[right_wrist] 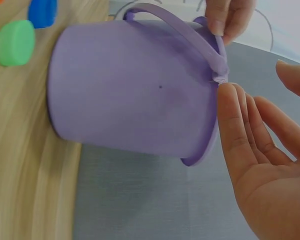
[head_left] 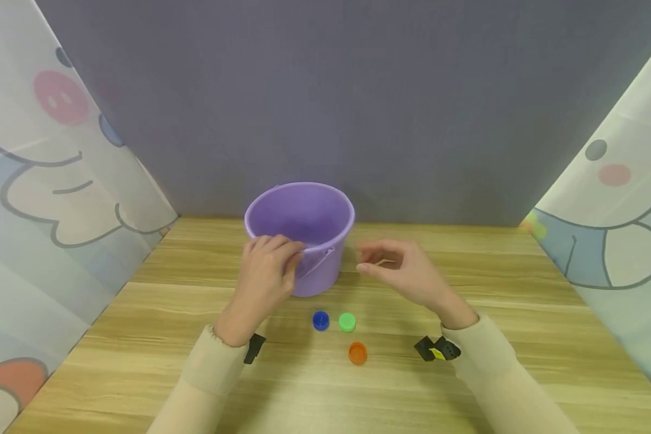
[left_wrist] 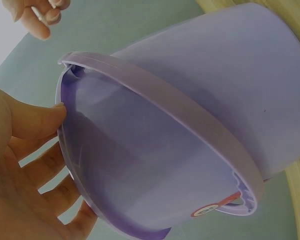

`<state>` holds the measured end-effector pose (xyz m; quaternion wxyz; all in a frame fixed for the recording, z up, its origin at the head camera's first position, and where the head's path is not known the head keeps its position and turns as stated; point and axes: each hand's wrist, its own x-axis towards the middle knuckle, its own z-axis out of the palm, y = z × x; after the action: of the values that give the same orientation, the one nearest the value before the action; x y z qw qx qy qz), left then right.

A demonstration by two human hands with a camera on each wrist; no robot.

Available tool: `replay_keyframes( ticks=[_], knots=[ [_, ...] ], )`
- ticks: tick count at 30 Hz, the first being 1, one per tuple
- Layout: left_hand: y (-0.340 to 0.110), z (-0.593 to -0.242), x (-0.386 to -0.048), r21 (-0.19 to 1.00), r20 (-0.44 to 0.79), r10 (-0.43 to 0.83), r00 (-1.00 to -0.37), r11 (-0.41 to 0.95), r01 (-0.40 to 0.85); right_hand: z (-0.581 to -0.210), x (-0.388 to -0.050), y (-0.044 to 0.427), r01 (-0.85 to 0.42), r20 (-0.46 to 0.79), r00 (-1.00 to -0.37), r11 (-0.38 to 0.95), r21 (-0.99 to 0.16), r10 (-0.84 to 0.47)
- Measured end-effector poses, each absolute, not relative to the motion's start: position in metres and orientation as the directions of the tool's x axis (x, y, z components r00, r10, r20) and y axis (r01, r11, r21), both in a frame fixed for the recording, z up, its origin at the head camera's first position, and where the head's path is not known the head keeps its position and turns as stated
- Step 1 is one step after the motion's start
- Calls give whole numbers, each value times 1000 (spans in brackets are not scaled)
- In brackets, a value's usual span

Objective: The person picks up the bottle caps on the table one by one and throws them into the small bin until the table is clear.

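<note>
Well, left fingers (head_left: 263, 243) on bucket rim (head_left: 336, 240)

Bucket (head_left: 322, 280) sits on table (head_left: 493, 259), before back panel (head_left: 358, 108). Left hand (head_left: 266, 268) is on bucket's near rim; right hand (head_left: 412, 277) is right of bucket. Left cap (head_left: 320, 320) and right cap (head_left: 347, 322) lie side by side before bucket, front cap (head_left: 357, 353) nearer. Curtains (head_left: 607, 199) flank table.

I can read no words, brand or number on any of my feeds. The one label I make out is a red label (left_wrist: 215, 205) with a pale patch, on the purple bucket (head_left: 325, 280) near the bench's (head_left: 521, 289) far edge; from the left wrist its print is illegible.
</note>
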<state>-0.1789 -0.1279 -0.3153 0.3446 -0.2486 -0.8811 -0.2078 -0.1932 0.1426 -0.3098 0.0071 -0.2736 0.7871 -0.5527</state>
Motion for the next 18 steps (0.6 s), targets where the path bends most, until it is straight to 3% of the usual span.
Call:
replay_keyframes(
  ticks=[18],
  knots=[
    [-127,-314,-179,202,715,291,-636,785,586,-342,-176,157,-437,237,-825,315,-843,-513]
  ],
)
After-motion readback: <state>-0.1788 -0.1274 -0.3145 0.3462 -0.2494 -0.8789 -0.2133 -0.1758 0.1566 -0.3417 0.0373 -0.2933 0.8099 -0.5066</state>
